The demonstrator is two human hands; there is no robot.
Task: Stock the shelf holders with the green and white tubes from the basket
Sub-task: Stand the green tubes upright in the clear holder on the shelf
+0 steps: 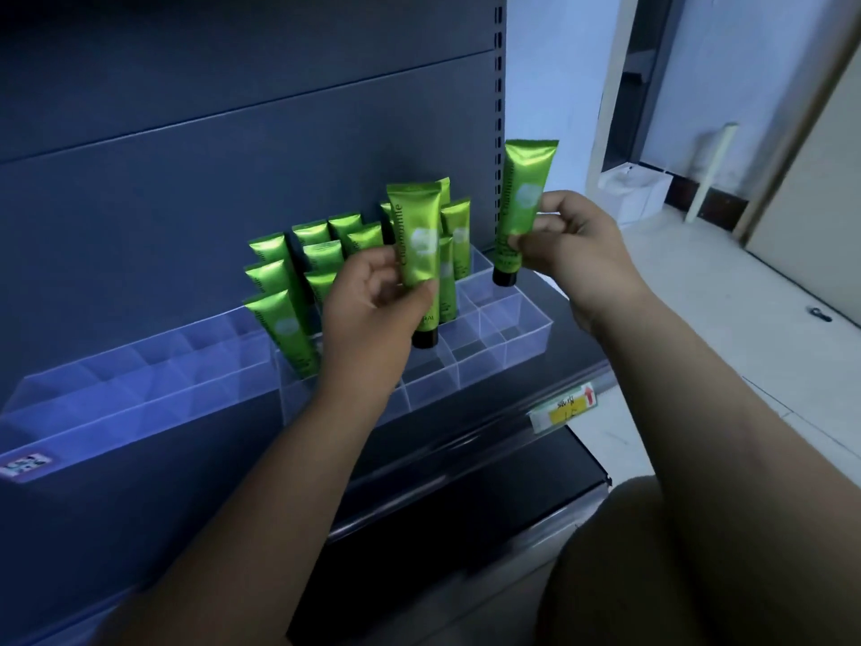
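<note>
A second clear divided tray [116, 394] sits on the dark shelf [419, 463], touching the left end of the clear holder [522, 331], with a small sticker [25, 464] on its front left corner. In the left and back compartments of the holder stand the stocked tubes [275, 282], green, upright and in close rows. Over the holder's middle, just in front of those rows, the left hand [368, 296] grips a green tube [417, 244]: thumb and fingers are curled round its lower half, the black cap points down and hangs above the compartments without touching them. Above the holder's back right corner the right hand [575, 247] pinches another tube [524, 198] at mid-body between thumb and fingertips, upright, cap down, its cap just over the holder's rim. Below the holder's right end a yellow price label [568, 407] is fixed to the shelf edge. Well to the right of the holder, a white box [636, 193] stands on the floor
</note>
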